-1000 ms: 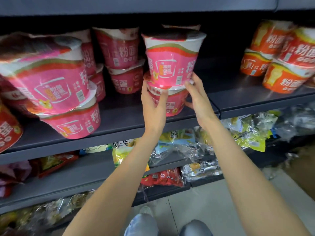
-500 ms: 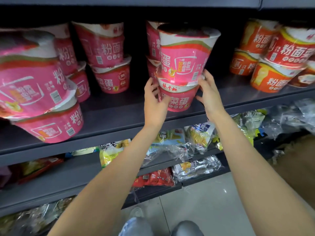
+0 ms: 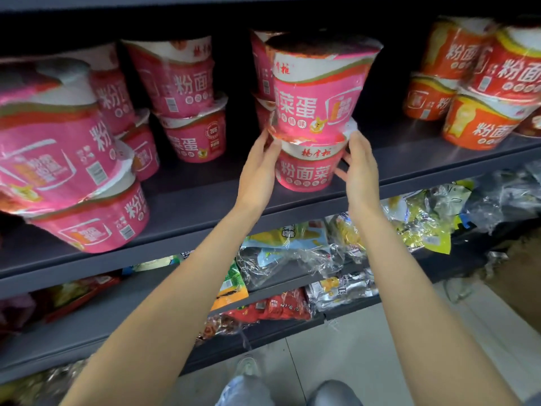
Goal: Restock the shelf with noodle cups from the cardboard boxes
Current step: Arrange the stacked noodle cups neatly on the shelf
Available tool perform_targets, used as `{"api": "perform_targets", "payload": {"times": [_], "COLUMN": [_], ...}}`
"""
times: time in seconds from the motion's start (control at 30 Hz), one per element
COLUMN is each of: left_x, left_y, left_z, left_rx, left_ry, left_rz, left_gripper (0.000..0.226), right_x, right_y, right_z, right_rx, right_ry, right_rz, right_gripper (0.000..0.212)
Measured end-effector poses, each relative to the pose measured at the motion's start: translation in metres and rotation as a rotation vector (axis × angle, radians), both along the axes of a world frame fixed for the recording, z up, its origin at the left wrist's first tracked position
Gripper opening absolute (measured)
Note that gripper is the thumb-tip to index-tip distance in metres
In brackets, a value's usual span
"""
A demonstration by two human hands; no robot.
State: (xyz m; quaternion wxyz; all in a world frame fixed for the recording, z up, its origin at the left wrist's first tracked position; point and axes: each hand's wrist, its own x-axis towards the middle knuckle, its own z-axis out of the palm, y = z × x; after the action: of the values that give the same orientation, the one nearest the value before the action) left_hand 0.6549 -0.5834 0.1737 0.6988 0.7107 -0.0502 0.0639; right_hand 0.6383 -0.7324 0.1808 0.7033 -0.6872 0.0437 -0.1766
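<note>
Two pink noodle cups stand stacked on the dark shelf board [image 3: 205, 200], the upper cup [image 3: 316, 92] resting on the lower cup [image 3: 304, 171]. My left hand [image 3: 259, 168] lies against the stack's left side, its straight fingers touching where the two cups meet. On the right side my right hand [image 3: 358, 168] has straight fingers at the lower cup's rim and its thumb near that cup's wall. More pink cups stand right behind the stack. No cardboard box is clearly visible.
Other stacks of pink cups stand at the left [image 3: 58, 142] and middle back [image 3: 181, 83]. Orange cups [image 3: 480, 124] fill the shelf's right end. Lower shelves hold snack bags [image 3: 292, 253]. A brown shape [image 3: 521, 273] sits low at the right edge.
The stack has been turned, so another part of each label faces me. My fingers have straightened and slid down towards the joint between the cups.
</note>
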Motion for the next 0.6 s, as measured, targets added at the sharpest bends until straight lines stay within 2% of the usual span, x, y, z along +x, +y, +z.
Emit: {"api": "perform_targets", "payload": {"times": [0.17, 0.4, 0.6], "left_x": [-0.004, -0.01, -0.008], "left_y": [0.0, -0.005, -0.007], "left_z": [-0.005, -0.003, -0.002], "left_rx": [-0.011, 0.027, 0.165], "left_ry": [-0.016, -0.048, -0.082], "left_rz": [0.028, 0.039, 0.021], "left_gripper": [0.075, 0.054, 0.061], "right_x": [0.02, 0.024, 0.033], "right_y": [-0.011, -0.023, -0.025], "right_z": [0.01, 0.007, 0.01], "right_rx": [-0.022, -0.031, -0.082], "right_ry": [0.069, 0.068, 0.092], "right_rz": [0.052, 0.012, 0.053], "right_gripper": [0.044, 0.045, 0.049]}}
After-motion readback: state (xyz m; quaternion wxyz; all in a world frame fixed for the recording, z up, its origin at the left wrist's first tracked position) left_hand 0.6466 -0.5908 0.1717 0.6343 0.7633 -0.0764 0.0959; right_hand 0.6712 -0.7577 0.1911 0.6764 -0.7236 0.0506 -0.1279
